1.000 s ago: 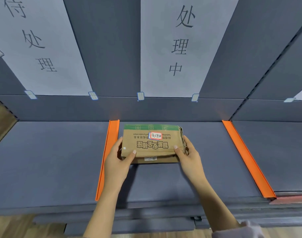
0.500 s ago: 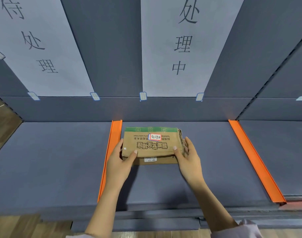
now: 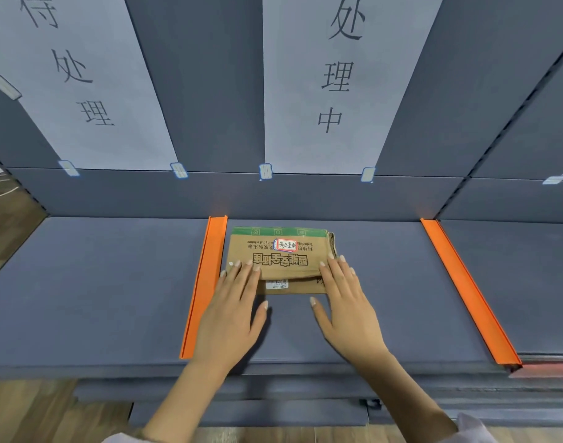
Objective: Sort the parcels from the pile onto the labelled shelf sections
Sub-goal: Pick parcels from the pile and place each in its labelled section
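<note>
Head: cardboard parcel (image 3: 280, 260) lies flat on shelf (image 3: 98, 282), in the section under the 处理中 sign (image 3: 337, 75), just beside the left orange divider (image 3: 205, 282). Left grip (image 3: 232, 311) and right grip (image 3: 347, 308) both apart, straight fingers resting on the parcel's near edge.

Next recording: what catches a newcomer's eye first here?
A brown cardboard parcel with a green strip and red-bordered sticker lies on the grey shelf between the left orange divider and the right orange divider, nearer the left. The left hand and right hand rest straight fingers on its near edge. Above hangs a white paper sign reading 处理中.
</note>
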Demonstrator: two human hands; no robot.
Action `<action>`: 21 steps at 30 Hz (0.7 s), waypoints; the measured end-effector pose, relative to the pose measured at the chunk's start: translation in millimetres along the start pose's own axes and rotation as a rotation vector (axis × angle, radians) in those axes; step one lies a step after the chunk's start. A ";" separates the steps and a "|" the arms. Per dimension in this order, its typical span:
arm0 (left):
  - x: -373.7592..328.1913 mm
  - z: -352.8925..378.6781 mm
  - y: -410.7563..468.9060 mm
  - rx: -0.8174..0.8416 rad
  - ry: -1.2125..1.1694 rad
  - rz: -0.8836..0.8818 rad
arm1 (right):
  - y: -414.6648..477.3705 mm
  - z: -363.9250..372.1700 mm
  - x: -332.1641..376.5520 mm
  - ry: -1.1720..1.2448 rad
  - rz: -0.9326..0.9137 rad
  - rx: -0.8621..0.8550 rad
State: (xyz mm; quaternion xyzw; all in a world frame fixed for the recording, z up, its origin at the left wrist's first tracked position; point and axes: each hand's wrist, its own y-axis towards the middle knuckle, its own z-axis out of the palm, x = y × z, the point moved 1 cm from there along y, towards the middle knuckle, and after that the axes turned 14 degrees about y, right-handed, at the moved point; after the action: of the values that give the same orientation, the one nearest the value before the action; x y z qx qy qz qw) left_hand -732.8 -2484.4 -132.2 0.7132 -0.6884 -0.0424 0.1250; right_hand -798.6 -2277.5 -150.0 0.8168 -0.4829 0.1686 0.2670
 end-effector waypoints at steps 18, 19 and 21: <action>17.9 10.8 31.7 0.064 0.012 -0.023 | 33.7 8.7 -3.4 0.036 -0.042 0.120; 18.9 11.1 34.6 0.068 0.008 -0.028 | 37.0 10.2 -4.8 0.035 -0.048 0.108; 20.3 11.4 39.5 0.072 0.007 -0.036 | 43.2 12.0 -5.1 0.034 -0.047 0.093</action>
State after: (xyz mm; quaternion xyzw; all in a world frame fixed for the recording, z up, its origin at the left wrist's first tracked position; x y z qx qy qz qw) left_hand -772.8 -2506.8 -131.6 0.7296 -0.6761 -0.0173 0.1010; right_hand -838.8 -2298.1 -150.5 0.8365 -0.4505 0.1984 0.2408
